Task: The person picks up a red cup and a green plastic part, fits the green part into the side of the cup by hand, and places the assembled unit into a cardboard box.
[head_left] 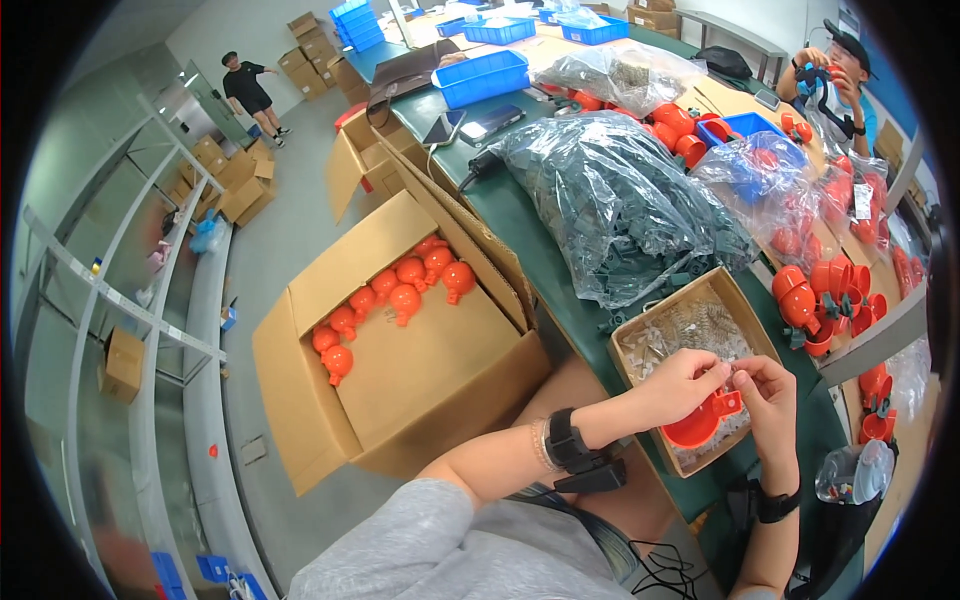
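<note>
My left hand (685, 385) and my right hand (768, 395) meet over a shallow cardboard tray (640, 335), thumbs and fingertips pinched close together. A red plastic cup with a short side tab (692, 428) hangs under the fingers of my left hand, which closes on it. The right fingertips pinch beside the tab, on something too small to make out. Thin coiled metal springs (712, 312) and small white pieces (655, 350) lie loose in the tray below.
Left of me stands an open carton (400, 400) with several red round parts (405, 300). A clear bag of dark green parts (620, 200) lies beyond the tray. More red cups (830, 295) sit to the right. A co-worker (840, 80) handles a red part; another person (252, 95) stands far left.
</note>
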Demonstrator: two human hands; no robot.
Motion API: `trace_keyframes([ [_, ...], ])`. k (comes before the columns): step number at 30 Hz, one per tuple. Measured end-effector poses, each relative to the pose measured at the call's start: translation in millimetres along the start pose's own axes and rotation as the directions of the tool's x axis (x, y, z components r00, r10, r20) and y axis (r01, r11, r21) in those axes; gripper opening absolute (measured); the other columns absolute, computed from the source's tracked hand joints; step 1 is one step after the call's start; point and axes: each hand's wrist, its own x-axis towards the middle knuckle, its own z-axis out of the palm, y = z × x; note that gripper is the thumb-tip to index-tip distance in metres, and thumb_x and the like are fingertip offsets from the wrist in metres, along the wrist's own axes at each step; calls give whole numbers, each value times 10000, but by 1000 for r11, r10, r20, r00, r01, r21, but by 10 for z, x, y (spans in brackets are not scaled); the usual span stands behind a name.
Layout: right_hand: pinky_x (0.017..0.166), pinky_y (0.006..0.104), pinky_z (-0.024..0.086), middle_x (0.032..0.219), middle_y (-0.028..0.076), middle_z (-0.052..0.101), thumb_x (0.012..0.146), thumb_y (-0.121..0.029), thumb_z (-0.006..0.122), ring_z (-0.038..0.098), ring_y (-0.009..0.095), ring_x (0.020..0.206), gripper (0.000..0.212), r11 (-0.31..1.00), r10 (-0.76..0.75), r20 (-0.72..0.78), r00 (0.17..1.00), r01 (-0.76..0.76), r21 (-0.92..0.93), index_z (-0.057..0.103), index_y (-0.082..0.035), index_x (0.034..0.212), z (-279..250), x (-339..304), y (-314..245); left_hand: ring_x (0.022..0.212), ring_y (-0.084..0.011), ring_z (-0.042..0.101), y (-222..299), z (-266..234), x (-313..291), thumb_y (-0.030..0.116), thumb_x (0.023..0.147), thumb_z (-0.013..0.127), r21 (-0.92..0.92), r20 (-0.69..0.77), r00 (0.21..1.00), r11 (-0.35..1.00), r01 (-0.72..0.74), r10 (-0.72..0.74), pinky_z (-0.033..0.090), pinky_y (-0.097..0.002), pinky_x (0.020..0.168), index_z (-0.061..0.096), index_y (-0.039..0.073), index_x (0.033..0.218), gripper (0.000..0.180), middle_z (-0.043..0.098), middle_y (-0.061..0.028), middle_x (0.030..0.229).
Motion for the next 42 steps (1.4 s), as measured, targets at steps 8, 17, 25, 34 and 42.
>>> trace_keyframes([
  [8,672,188,436,816,16,597,842,-32,603,547,60,748,94,999,-45,-20,999,45,-1,598,25,917,-35,-32,1,639,-52,460,-22,82,7,231,926,497,48,-32,999,998,40,-39,395,-240,564,560,-1,820,263,530,8,673],
  [17,759,223,468,876,36,599,804,56,592,574,95,825,107,963,-262,-192,946,245,-111,591,28,907,44,-81,-223,891,-71,513,70,-38,-42,127,890,460,-248,-90,979,956,155,-183,421,-215,779,526,52,1013,158,533,-14,934],
  [25,685,303,504,878,127,633,738,47,637,634,263,792,187,624,-594,-35,803,433,-651,598,-20,907,95,-78,-191,923,-106,573,111,-42,-33,89,910,412,-343,-21,982,923,171,-190,473,-245,798,518,16,1127,251,596,-79,1032],
  [34,669,294,507,864,126,632,736,48,638,638,247,776,149,679,-551,-14,834,438,-589,596,-3,869,44,-43,-77,978,-124,558,119,-23,-54,102,917,411,-217,-6,997,973,78,-81,439,-251,856,560,-18,1116,276,593,-80,1065],
  [42,699,242,488,872,93,630,818,-2,596,616,151,764,118,877,-385,-113,916,325,-354,607,19,933,20,-11,-59,934,-114,575,112,-57,-10,105,918,408,-236,-3,998,970,67,-70,451,-246,830,583,-23,1084,273,614,-77,1022],
])
